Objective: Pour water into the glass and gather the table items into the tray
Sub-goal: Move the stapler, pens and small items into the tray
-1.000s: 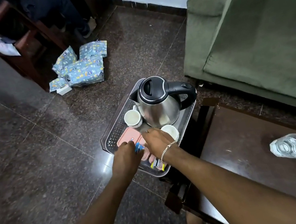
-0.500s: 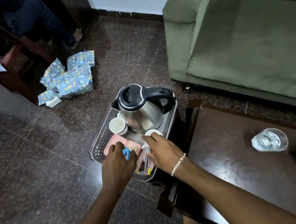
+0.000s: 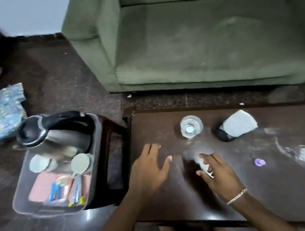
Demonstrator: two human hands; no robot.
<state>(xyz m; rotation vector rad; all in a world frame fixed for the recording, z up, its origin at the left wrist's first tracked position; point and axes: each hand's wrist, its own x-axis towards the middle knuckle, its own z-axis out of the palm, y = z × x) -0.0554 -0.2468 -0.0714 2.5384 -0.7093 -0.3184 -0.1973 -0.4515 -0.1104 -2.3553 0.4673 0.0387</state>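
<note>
Looking down at your dark wooden table (image 3: 278, 185), the glass (image 3: 191, 126) sits upright near the far edge, clear, with water in it, though the level is hard to read from straight above. Your left hand (image 3: 150, 170) hovers over the table's left end, palm down, fingers spread, holding nothing. Your right hand (image 3: 219, 174) is just beside it, fingers loosely curled around something small and pale; it's too blurred to name, and I can't tell how firm the grip is.

The tray (image 3: 23, 192) sits off the table's left edge on a dark stool (image 3: 112, 141), carrying the kettle (image 3: 54, 134) at its far end, two white cups (image 3: 39, 163) in front of that, and a pink holder (image 3: 39, 188) with sachets (image 3: 76, 193) at the near end.

Right of the glass lies a white-and-black object (image 3: 237, 125) I can't make out. A small purple cap (image 3: 260, 161) lies farther right, and next to it a clear, smeared shape (image 3: 303, 153), maybe a bottle on its side. The whole shot is motion-blurred, and the table's right end runs out of frame.
</note>
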